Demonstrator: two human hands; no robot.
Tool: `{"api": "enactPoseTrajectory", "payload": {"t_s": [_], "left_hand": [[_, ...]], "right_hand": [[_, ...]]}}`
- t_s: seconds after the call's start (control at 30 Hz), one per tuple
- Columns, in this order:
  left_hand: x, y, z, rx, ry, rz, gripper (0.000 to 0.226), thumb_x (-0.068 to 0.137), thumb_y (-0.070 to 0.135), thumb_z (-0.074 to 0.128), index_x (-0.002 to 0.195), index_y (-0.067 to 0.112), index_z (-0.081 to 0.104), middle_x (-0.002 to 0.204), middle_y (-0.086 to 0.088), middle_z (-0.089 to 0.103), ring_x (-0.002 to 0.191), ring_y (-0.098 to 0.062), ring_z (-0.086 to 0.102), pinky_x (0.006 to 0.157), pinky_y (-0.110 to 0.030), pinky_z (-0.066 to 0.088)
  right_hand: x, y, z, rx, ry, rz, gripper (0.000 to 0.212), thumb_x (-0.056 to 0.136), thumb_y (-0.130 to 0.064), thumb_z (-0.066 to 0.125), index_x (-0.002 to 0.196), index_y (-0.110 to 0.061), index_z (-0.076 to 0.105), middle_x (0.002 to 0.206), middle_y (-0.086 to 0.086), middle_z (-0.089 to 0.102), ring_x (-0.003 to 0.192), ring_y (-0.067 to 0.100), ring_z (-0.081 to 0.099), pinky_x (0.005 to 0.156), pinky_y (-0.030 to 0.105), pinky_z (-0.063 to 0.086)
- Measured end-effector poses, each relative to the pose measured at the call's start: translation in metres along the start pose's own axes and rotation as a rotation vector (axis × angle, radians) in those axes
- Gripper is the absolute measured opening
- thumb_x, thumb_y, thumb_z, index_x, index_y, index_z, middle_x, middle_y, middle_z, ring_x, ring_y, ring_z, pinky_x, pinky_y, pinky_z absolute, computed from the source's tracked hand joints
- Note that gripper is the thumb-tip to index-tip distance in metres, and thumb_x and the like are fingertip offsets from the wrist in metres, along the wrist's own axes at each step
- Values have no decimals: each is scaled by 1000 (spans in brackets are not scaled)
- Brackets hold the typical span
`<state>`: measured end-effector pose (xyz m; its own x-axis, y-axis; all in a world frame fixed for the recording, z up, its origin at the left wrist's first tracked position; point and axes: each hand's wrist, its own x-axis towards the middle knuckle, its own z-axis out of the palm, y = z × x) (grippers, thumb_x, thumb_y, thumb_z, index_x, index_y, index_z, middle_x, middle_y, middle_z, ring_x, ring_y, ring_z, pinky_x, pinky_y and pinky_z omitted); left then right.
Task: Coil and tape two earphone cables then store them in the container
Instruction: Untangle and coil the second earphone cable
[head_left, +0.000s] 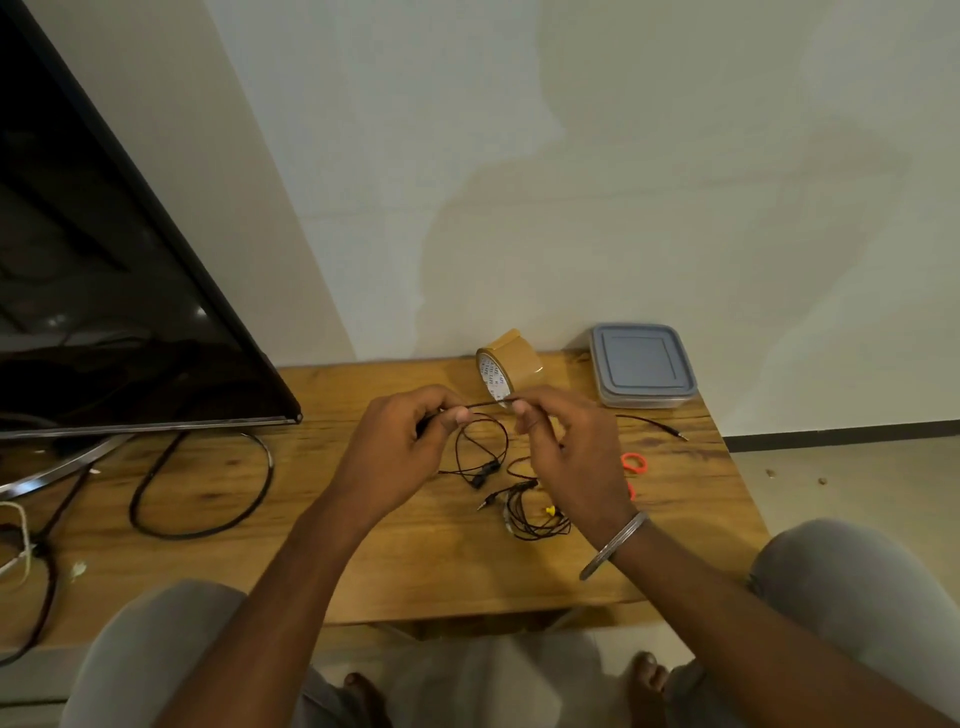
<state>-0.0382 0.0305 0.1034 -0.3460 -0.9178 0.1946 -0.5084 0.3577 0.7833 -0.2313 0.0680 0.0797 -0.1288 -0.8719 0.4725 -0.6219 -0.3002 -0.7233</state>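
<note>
1. Earphone cable (491, 404): short stretch held taut betw. both hands, just above the counter (415, 561).
2. Left hand (400, 447): fingers (460, 414) curled, thumb clamped on the stretch's left end.
3. Right hand (566, 452): thumb + forefinger pinch the right end, other fingers loosely bent.
4. Rest of that cable hangs from the left hand in a loop down to the counter. Its earbuds (483, 473) lie there betw. the hands.
5. Jack plug (678, 435) lies on the counter to the right of the right hand.
6. 2nd earphone cable (530, 519): bundled on the counter, just beside the right wrist.
7. Tape roll (506, 366) stands on edge behind the hands.
8. Container (641, 366), lid on, sits at back right by the wall, near the tape.
9. Orange rings (635, 462) lie right of the right hand.
10. TV (104, 286) stands far left w/ a thick black cord (208, 488) looped in front.
</note>
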Motion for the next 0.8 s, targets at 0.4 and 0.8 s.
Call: {"api": "enactPoseTrajectory", "payload": {"t_s": [0.4,0.8], "left_hand": [[4,-8,3,13,30,-8,14,96,28,61,88,26,74,64,2,66,52,-12,52,51,-28,38],[1,-1,3,15,-7,38,12,95,27,64,88,23,73,56,6,57,48,-7,47,47,-15,31]], "right_hand": [[-6,5,6,-122,-102,66,54,95,-29,59,147,-19,44,144,-2,52,133,12,44,112,31,34],[-8,1,8,-3,98,59,12,93,-22,65,101,-23,75,90,-14,71,89,7,63,80,34,50]]}}
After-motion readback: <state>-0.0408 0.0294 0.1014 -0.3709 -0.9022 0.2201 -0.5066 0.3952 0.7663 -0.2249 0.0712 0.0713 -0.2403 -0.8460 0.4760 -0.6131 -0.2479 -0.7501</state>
